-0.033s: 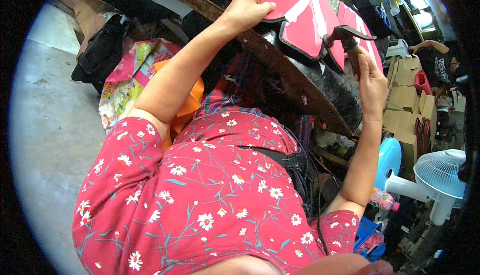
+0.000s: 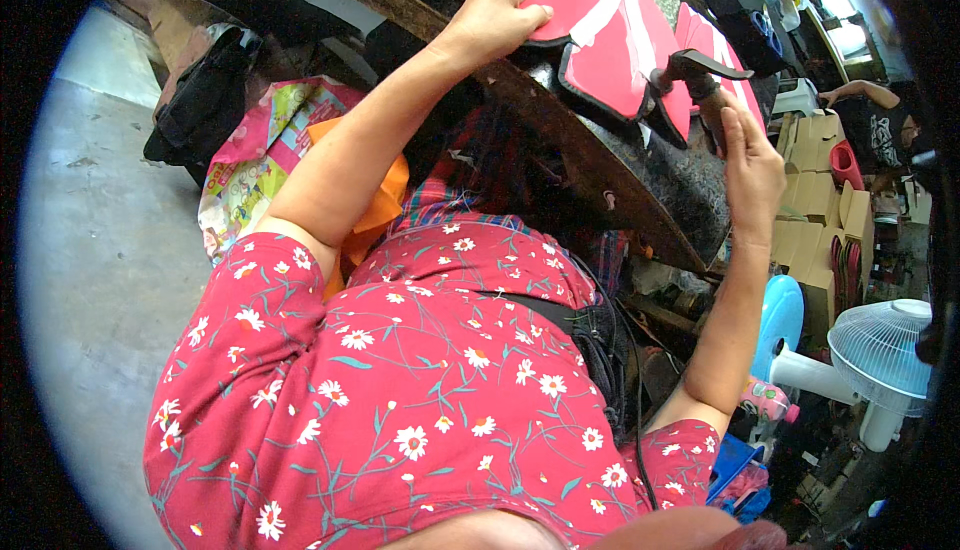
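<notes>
Left hand [image 2: 497,15] lying flat with fingers pressing down on a red fabric piece [image 2: 610,40] on the dark worktable [image 2: 640,190], right hand [image 2: 752,165] curling its fingers around a dark tool [image 2: 700,75] just beside it

I see a red fabric piece [image 2: 608,45] with a white stripe and black edging, lying flat on the dark tabletop [image 2: 600,165]. A second red piece [image 2: 700,50] lies just beside it. A dark tool [image 2: 700,75] stands at the first piece's right edge.
</notes>
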Motion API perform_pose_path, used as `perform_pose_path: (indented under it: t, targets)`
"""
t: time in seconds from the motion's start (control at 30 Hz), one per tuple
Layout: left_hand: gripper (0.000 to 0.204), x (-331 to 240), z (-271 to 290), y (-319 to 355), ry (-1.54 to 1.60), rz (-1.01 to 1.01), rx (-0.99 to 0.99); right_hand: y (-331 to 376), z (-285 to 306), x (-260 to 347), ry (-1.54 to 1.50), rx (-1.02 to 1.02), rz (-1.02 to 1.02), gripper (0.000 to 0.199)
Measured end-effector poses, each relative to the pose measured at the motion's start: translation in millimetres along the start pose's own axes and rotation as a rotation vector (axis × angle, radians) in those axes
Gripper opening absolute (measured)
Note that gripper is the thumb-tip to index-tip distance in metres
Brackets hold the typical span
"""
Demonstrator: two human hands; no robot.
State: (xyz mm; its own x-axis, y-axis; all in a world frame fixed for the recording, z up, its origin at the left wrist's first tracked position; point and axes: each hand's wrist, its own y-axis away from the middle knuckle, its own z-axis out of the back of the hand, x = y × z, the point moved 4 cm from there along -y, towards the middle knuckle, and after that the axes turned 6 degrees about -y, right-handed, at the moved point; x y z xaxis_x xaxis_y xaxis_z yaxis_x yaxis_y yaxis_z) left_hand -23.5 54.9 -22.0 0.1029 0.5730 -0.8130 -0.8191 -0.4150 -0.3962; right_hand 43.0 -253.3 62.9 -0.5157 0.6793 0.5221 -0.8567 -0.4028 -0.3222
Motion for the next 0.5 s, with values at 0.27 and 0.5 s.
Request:
perform_pose_path:
  t: [0.27,0.5]
  targets:
    - [0.049,-27.4,-2.9,49.7,0.128,0.059,0.254,-19.5,-23.9,-20.1,0.05,0.071,-0.087,0.036]
    - [0.047,-36.6,8.1,59.7,0.226,0.123,0.28,-51.9,-10.9,-18.2,-0.162,-0.225,0.199,0.042]
